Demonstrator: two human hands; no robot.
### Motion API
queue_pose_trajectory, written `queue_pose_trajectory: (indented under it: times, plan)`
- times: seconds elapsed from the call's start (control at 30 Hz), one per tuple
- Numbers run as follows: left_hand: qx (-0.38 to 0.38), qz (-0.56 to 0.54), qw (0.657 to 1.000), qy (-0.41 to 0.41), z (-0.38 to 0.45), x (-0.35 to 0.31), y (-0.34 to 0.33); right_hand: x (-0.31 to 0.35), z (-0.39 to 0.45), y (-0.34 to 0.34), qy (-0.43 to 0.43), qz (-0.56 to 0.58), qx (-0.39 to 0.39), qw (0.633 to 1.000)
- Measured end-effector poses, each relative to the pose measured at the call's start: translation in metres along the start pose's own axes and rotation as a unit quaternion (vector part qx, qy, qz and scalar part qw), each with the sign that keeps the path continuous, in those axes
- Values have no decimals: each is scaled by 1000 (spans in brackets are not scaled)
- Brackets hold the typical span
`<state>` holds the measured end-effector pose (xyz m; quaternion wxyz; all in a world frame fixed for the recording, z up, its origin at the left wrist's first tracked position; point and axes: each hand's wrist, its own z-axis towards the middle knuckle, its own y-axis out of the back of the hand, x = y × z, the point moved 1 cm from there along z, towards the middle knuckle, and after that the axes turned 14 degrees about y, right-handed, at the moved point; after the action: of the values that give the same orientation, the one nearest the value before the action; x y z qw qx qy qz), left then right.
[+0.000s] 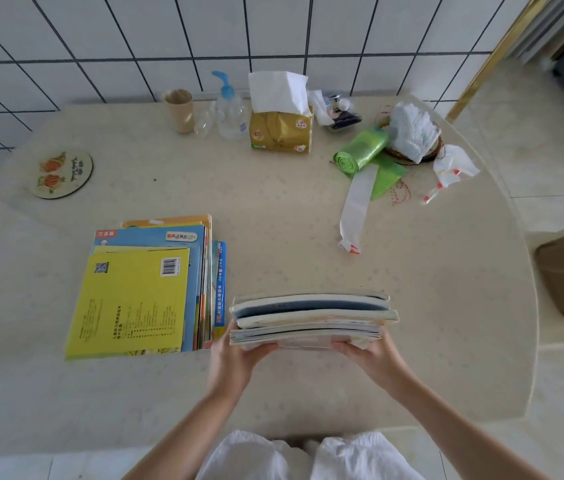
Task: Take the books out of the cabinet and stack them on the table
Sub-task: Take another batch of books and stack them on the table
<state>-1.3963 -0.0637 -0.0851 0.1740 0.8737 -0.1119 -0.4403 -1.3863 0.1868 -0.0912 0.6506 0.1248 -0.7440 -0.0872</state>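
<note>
A bundle of thin softcover books w/ pale and blue covers [311,318] is held edge-on above the speckled cream stone desk [273,209], near its front edge, just right of a flat pile of colourful paperback books topped by a yellow back cover w/ barcode [135,299]. The bundle is gripped from both ends: the left hand [235,358] is curled round the left lower corner, thumb on the near face, and the right hand [368,355] is curled round the right lower corner, fingers hidden behind the bundle. Whether the bundle's lower edge touches the desk cannot be told. The books are judged light singly, moderately heavy as a bundle; covers look glossy, so individual vols. are likely to slide vs. each other and fan out if the squeeze is relaxed. Spines and pages are floppy, not stiff, so sag in the middle is to be expected w/ end-only support; a hold nearer the centre, or one palm under the flat face, would be steadier when it is laid down. Sizes are uneven, so edges are not flush, and squaring-up on the desk is prob. needed before it is set on the pile. Nothing fragile is involved; bent corners are the main risk. A gold tissue box [282,128] and a green roll of plastic bags [360,152] lie well apart at the back.
</note>
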Motion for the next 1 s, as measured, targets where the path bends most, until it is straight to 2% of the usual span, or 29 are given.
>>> queue_pose_trajectory:
  times: [0.1, 0.2, 0.27, 0.43, 0.63, 0.73, 1.0]
  plan:
    - [-14, 5, 1000, -17, 3, -5, 0, 1, 10, 4, -19, 5, 11, 1000]
    - [-24, -27, 999, 5, 5, -17, 0, 11, 28, 9, -39, 26, 33, 998]
    - [-19, -3, 1000, 6, 13, -25, 1, 19, 37, 11, -42, 36, 44, 998]
    - [-14, -19, 996, 83, 37, -37, -2, 27, 63, 0, -68, 39, 25, 997]
    - [-25, -39, 982, 181, 61, -40, -1, 4, 94, -27, -184, 50, 6, 982]
    - [-28, -37, 979, 197, 65, -39, -2, 2, 105, -36, -216, 59, 7, 975]
    - [-44, -29, 973, 223, 72, -36, -3, -5, 117, -48, -242, 30, 80, 966]
